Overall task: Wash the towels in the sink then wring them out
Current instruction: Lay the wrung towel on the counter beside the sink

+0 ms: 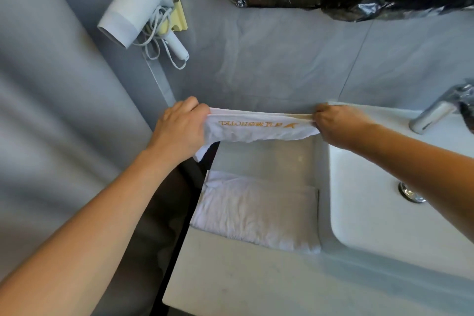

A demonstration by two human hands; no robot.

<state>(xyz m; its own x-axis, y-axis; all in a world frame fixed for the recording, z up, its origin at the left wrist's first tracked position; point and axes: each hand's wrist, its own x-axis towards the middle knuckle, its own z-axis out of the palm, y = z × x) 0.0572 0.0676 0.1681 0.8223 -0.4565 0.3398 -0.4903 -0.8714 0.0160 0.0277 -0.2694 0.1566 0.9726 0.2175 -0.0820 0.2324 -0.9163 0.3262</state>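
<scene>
White towel (pixel 259 128) is pulled tight between the left hand (pixel 180 129) and right hand (pixel 337 123), both gripping its ends, above a white table (pixel 230 277) beside the sink (pixel 372 187).

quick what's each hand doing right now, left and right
Left hand: closed, gripping the left end of the white towel.
Right hand: closed, pinching the towel's right end; the towel is stretched between both hands.

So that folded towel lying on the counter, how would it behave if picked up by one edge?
The folded towel probably unfolds and droops: the hotel towel sags between the left hand and right hand. Likely light and not slippery; its wrinkled cloth lies flat on the counter.
</scene>
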